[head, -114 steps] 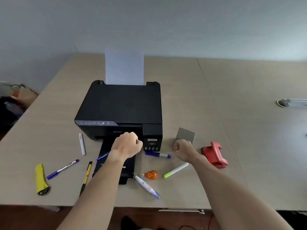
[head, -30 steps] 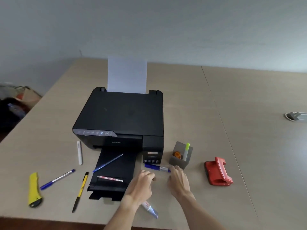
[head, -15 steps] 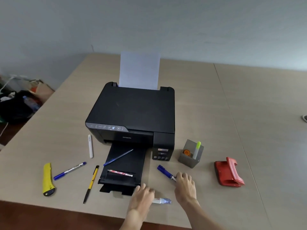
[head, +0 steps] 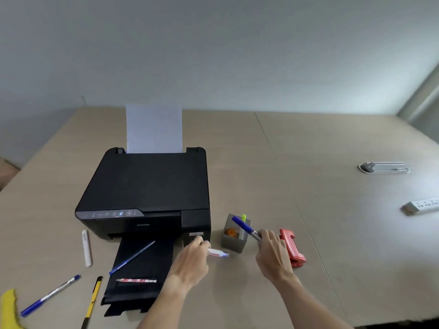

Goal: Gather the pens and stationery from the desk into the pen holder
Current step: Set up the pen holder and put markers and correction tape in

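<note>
The grey pen holder (head: 231,243) stands right of the printer with a green highlighter (head: 243,219) and an orange tape roller (head: 231,233) inside. My right hand (head: 273,252) grips a blue marker (head: 244,227), whose cap end hangs over the holder's opening. My left hand (head: 193,260) holds a white correction pen (head: 218,252) just left of the holder. On the printer's output tray lie a blue pen (head: 131,257) and a red-patterned pen (head: 136,280). Left of the tray lie a white marker (head: 86,248), a blue ballpoint (head: 51,294), a yellow-black pen (head: 92,302) and a yellow cutter (head: 9,309).
A black printer (head: 147,186) with paper upright in its feeder fills the desk's middle. A red hole punch (head: 293,248) sits right behind my right hand. Far right lie a white power strip (head: 421,206) and a grey cable port (head: 383,167).
Both hands lifted from the desk's front edge toward the holder. My right hand picked up the blue marker and my left hand picked up the white correction pen.
</note>
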{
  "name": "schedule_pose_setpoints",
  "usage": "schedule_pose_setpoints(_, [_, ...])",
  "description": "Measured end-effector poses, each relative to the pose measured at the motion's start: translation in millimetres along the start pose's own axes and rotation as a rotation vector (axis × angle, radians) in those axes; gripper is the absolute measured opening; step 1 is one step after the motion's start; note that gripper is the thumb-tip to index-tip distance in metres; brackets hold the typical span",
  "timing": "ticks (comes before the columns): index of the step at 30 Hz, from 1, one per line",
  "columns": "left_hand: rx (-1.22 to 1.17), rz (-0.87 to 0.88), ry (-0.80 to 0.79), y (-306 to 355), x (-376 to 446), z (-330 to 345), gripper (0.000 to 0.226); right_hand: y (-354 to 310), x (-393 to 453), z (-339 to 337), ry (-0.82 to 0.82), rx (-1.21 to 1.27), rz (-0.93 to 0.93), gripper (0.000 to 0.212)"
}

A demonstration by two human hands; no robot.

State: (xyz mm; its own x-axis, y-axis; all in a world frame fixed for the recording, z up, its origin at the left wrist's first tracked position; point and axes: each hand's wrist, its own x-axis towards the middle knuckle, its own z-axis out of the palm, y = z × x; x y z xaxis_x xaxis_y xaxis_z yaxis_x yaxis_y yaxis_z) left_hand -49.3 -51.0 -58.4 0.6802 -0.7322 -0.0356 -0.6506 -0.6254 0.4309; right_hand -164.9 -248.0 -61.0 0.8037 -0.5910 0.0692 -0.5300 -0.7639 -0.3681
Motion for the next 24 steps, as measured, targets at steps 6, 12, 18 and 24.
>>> schedule_pose_setpoints(6, [-0.025,0.084,0.137,15,23,-24,0.014,-11,24,-13,0.009,0.047,-0.051,0.018])
schedule_pose_setpoints(12, [-0.039,0.117,0.219,28,43,-40,0.014,-30,29,-11,-0.023,0.109,0.012,0.039])
schedule_pose_setpoints(18, [-0.082,0.13,0.1,42,61,-30,0.007,-22,17,-11,-0.079,0.048,0.139,0.011])
schedule_pose_setpoints(24, [-0.109,0.062,0.006,47,66,-7,0.017,-13,1,-3,-0.162,0.061,0.202,0.014])
